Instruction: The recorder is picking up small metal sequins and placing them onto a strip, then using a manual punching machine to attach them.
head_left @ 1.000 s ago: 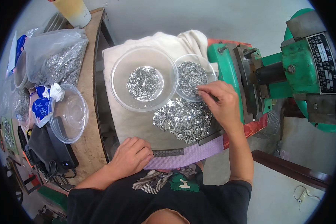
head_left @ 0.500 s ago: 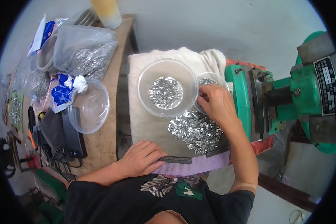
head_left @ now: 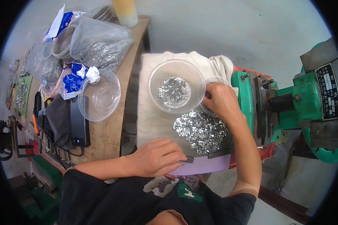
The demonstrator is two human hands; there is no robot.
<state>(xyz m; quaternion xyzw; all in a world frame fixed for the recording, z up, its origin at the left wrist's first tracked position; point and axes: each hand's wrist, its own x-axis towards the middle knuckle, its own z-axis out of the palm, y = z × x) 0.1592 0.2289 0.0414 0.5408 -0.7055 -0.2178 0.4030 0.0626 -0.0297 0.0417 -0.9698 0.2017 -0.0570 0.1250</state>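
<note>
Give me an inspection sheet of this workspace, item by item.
Surface: pale cloth over a small board, beside a wooden bench.
Job's things: large clear bowl holding some small silver metal parts; smaller clear bowl, mostly hidden; loose pile of silver parts on the cloth.
Clutter: empty clear bowl, bag of metal parts, blue-and-white packet, all on the bench.
Hands: left hand flat on the board's near edge; right hand at the smaller bowl, grip hidden.
Cables: black cable by a dark device.
Surroundings: green machine on the right; grey floor.
</note>
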